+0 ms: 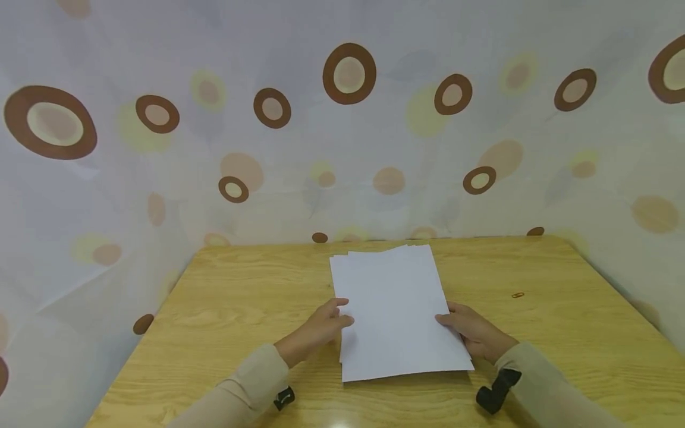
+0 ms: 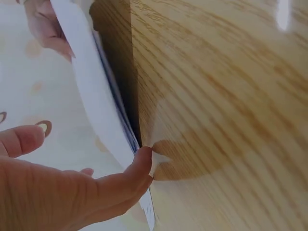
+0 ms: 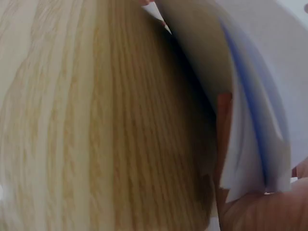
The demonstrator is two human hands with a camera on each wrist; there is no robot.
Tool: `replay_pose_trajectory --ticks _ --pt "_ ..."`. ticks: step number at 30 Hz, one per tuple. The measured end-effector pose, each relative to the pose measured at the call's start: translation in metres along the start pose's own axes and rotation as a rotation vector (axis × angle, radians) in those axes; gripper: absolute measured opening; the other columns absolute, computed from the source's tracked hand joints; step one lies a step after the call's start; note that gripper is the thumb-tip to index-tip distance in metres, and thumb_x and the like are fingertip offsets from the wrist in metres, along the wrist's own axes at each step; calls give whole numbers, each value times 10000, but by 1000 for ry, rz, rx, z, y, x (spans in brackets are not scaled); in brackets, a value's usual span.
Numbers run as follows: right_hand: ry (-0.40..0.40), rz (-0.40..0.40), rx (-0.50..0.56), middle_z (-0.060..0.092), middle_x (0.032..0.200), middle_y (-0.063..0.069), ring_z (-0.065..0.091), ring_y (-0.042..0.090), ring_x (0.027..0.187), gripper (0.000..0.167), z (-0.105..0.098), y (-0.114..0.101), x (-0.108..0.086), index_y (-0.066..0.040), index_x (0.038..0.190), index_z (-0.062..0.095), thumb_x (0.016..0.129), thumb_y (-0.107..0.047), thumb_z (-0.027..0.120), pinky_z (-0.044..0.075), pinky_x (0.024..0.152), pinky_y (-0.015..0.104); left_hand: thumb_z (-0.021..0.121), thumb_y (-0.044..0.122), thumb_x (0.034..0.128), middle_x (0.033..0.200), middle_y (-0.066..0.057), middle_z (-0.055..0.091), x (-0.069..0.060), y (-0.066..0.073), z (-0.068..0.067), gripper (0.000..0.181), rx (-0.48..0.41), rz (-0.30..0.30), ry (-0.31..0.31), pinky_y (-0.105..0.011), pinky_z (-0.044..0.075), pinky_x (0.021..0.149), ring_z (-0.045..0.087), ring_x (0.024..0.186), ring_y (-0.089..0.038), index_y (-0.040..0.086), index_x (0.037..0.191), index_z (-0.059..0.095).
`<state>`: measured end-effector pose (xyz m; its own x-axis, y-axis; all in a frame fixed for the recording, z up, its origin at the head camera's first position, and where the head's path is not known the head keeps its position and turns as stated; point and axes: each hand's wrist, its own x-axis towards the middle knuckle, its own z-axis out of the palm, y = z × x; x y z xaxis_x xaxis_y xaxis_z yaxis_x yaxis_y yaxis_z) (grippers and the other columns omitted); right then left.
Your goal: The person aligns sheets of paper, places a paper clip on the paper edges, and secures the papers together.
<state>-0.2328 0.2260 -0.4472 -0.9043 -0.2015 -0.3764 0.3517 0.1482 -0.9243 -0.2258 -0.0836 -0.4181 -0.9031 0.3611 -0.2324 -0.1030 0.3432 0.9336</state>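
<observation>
A stack of blank white paper sheets (image 1: pixel 396 315) is tilted up from the table, its edges slightly uneven. At its right side my right hand (image 1: pixel 476 333) pinches the stack, thumb on top and fingers underneath. The right wrist view shows several sheets (image 3: pixel 257 130) fanned apart above that hand (image 3: pixel 264 209). My left hand (image 1: pixel 318 330) is at the left edge. In the left wrist view its extended fingertips touch the lower edge of the sheets (image 2: pixel 96 96), while the thumb (image 2: pixel 24 139) stands away from the paper.
An orange paper clip (image 1: pixel 517 295) lies on the wooden table (image 1: pixel 241 297), right of the stack. Patterned cloth (image 1: pixel 299 154) hangs behind the table and along both sides. Black straps or mounts (image 1: pixel 497 390) are on the wrists.
</observation>
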Motion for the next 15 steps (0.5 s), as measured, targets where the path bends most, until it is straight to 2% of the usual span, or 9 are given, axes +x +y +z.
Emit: replay_pose_trajectory --ticks 4,6,12,15 --pt "-1 15 38 439 1322 266 576 213 1002 606 -1 0 -1 111 1471 134 1007 -117 450 517 812 362 499 181 976 1452 -344 258 0 0 -1 590 -42 -1 29 -622 323 1029 288 1341 -481 0 1477 246" --pt "-7 14 48 475 1286 238 587 192 972 603 -1 0 -1 118 1468 133 1008 -112 446 522 804 352 486 178 978 1494 -359 166 0 0 -2 620 -75 -8 34 -638 287 1043 195 1378 -505 -4 1491 190" --pt "-19 9 87 510 1257 196 596 160 946 600 -2 1 -2 122 1470 127 1011 -107 438 521 804 333 457 149 979 1486 -377 152 1 2 -2 717 -200 -30 22 -590 366 1014 238 1355 -522 -53 1497 5" --pt "-34 7 96 550 1198 165 606 160 938 585 -2 2 -2 137 1458 142 1013 -105 436 525 803 341 446 138 978 1482 -376 177 2 1 0 709 -231 -37 24 -569 376 1018 245 1359 -508 -105 1476 4"
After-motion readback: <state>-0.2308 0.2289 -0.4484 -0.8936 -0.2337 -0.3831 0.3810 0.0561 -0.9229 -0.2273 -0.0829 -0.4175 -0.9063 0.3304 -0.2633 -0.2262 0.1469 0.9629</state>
